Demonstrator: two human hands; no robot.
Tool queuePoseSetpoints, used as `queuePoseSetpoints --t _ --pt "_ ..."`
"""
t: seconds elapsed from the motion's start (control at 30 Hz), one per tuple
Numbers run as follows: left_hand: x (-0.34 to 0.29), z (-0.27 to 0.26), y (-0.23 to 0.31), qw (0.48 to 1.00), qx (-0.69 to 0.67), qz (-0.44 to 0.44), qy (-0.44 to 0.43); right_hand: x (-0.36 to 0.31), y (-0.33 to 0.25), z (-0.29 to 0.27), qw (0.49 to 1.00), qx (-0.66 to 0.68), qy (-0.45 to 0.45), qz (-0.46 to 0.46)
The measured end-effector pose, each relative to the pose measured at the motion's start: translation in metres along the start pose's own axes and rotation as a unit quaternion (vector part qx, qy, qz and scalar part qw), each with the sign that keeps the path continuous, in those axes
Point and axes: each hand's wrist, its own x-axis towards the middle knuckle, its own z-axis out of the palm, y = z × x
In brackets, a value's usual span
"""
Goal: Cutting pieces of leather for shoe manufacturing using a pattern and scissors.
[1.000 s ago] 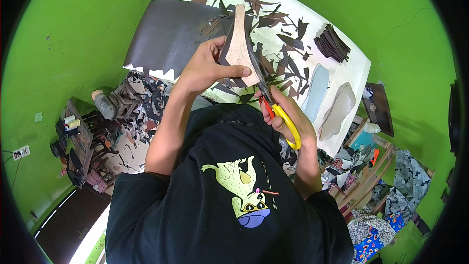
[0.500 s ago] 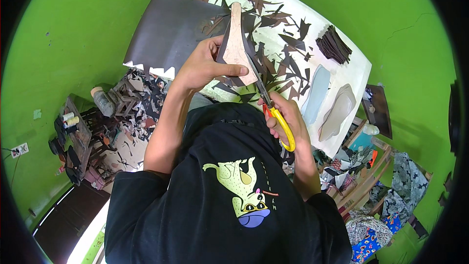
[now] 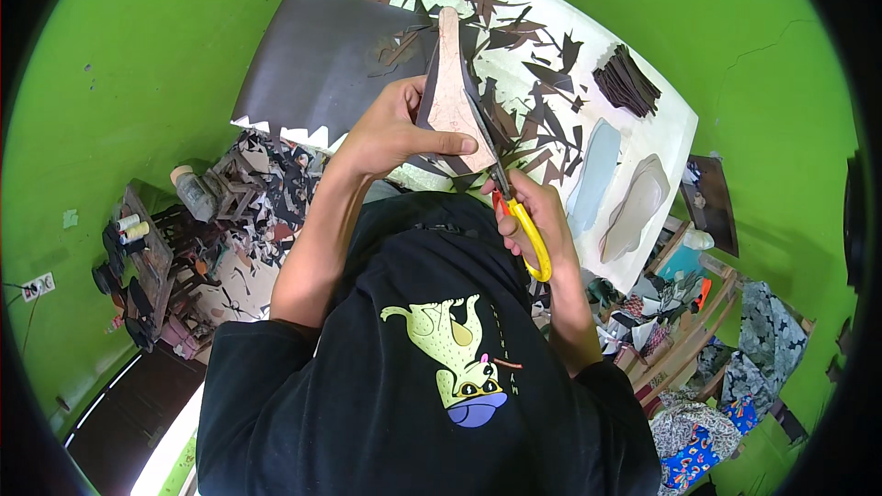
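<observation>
My left hand (image 3: 390,133) grips a light tan pattern piece (image 3: 448,96), narrow at the far end and wide near me, its thumb pressed on top. Dark brown sheet material (image 3: 428,101) shows beneath the pattern along its edges. In my right hand (image 3: 542,211) are scissors (image 3: 520,216) with yellow and red handles, fingers wrapped round them. Their blades lie along the right edge of the pattern, over the dark material. How far the blades are apart is hard to make out.
A large dark brown sheet (image 3: 322,64) lies on the white table (image 3: 675,129), with pointed offcuts (image 3: 551,78) scattered about. A stack of dark pieces (image 3: 627,81) and two sole-shaped templates (image 3: 636,207) lie at the right. Scraps (image 3: 280,193) litter the floor at left.
The pattern with the dark material and my left hand have shifted slightly to the right. The scissors remain along the pattern's right edge, their handles almost unmoved.
</observation>
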Motion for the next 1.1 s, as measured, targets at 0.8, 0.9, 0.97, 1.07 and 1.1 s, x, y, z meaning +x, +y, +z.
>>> queuePoseSetpoints --t 0.8,0.9,0.97,1.07,1.1 --pt "-0.006 0.002 -0.013 0.998 -0.047 -0.034 -0.04 0.008 0.004 0.016 0.996 0.041 -0.007 -0.082" --pt "-0.007 0.003 -0.012 0.997 -0.053 -0.035 -0.043 0.007 0.006 0.017 0.997 0.047 -0.01 -0.068" --pt "-0.006 0.003 -0.011 0.997 -0.054 -0.033 -0.042 0.009 0.008 0.018 0.995 0.051 0.004 -0.088" --pt "-0.005 0.002 -0.011 0.997 -0.055 -0.032 -0.045 0.011 0.004 0.022 0.993 0.064 0.025 -0.095" --pt "-0.005 0.003 -0.01 0.998 -0.046 -0.031 -0.035 0.011 0.003 0.022 0.993 0.064 0.025 -0.095"
